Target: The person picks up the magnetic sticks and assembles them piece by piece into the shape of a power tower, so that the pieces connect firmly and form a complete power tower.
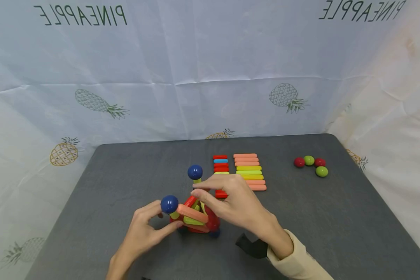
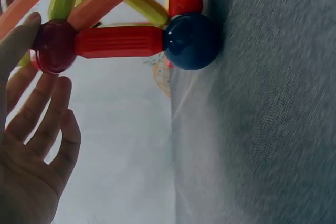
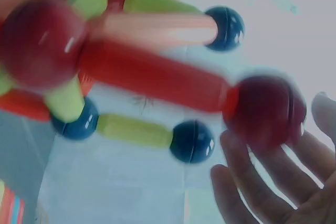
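A structure of magnetic rods [image 1: 192, 213] and balls stands before me, in red, peach, yellow and green with blue and dark red balls. My left hand [image 1: 141, 229] pinches a dark red ball [image 2: 55, 51] at its left side between thumb and fingers. My right hand [image 1: 236, 202] hovers over the right side, thumb and fingers loosely apart. In the right wrist view those fingers are around a dark red ball [image 3: 265, 111] on the end of a red rod [image 3: 155, 77], both blurred; contact is unclear. Two blue balls [image 1: 195, 172] top short yellow-green rods.
Behind the right hand lie rows of loose rods, short red ones [image 1: 220, 157] beside longer peach and yellow ones [image 1: 249, 168]. Several red and green balls [image 1: 321, 171] sit at the far right of the dark table [image 1: 126, 171]. A printed white cloth [image 1: 182, 109] hangs behind.
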The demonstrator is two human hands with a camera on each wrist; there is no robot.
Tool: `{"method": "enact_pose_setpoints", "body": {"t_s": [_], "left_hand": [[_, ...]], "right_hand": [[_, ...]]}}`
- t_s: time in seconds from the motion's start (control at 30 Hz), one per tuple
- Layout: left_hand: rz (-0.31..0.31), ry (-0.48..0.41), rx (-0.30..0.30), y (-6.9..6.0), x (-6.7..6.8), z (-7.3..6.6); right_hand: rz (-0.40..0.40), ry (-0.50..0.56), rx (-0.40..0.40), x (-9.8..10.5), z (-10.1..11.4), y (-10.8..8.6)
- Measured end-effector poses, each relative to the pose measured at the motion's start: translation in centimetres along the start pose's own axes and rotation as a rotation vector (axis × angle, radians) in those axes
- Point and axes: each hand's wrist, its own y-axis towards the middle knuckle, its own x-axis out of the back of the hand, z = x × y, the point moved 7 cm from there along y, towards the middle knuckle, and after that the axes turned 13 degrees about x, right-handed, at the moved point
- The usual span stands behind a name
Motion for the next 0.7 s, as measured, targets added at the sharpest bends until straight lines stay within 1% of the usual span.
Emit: {"method": "enact_pose_setpoints", "body": {"t_s": [0.07,0.13,0.23,0.27,0.33,0.4,0.47,0.57,0.63,0.7], "left_hand": [[-0.035,0.026,0.019,0.1,0.5,0.2],[-0.081,0.056,0.053,0.1,1.0,0.5],[-0.154,0.097,0.135,0.1,1.6,1.0],[-0.169,0.102,0.167,0.1,1.7,1.3],[-0.189,0.1,0.22,0.1,1.8,1.6],[-0.18,0.089,0.26,0.1,1.8,1.8],[-0.132,0.088,0.289,-0.1,1.6,1.8],[-0.007,0.106,0.354,-0.4,0.8,1.5],[0.081,0.134,0.43,-0.7,-0.1,1.2],[0.154,0.149,0.533,-1.0,-1.4,1.1]], "right_hand": [[-0.036,-0.002,-0.031,0.7,-0.7,-0.4],[-0.062,-0.036,-0.075,1.4,-1.6,-1.1],[-0.091,-0.093,-0.119,2.3,-3.4,-1.9],[-0.098,-0.118,-0.127,2.5,-4.0,-2.2],[-0.096,-0.179,-0.153,2.8,-5.5,-2.9],[-0.073,-0.248,-0.192,3.0,-7.1,-3.6],[-0.028,-0.313,-0.263,2.9,-9.0,-4.4],[0.062,-0.388,-0.387,2.6,-11.8,-5.7],[0.121,-0.428,-0.462,2.4,-13.4,-6.6],[0.168,-0.458,-0.511,2.1,-14.6,-7.4]]}}
